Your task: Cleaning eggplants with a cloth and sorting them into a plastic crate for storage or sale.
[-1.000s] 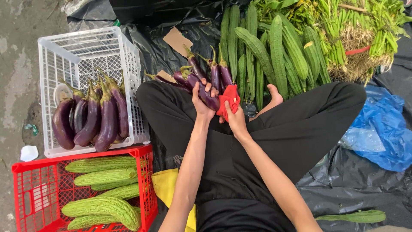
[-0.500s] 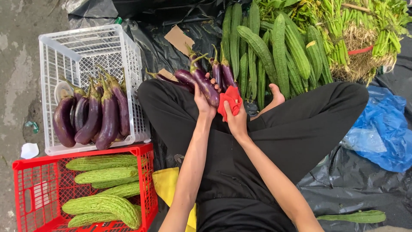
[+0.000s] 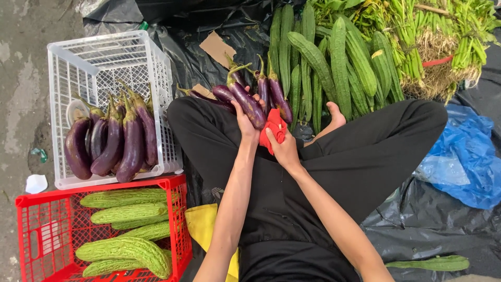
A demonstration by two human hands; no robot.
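My left hand [image 3: 244, 123] grips a long purple eggplant [image 3: 246, 101] by its lower end, stem pointing away from me. My right hand [image 3: 283, 147] holds a crumpled red cloth [image 3: 273, 128] pressed against the eggplant's lower end. Both hands are above my crossed legs in black trousers [image 3: 365, 151]. A few more purple eggplants [image 3: 271, 94] lie on the ground just beyond my hands.
A white crate [image 3: 104, 68] at left holds several eggplants [image 3: 115, 143]. A red crate [image 3: 31, 235] below it holds bitter gourds [image 3: 125, 250]. Long ridged gourds [image 3: 334, 62] and leafy greens [image 3: 438, 36] lie ahead on black sheeting. A blue plastic bag [image 3: 464, 162] is at right.
The eggplant in my left hand has shifted slightly and the red cloth has slid a little along it. Arms stay in nearly the same place.
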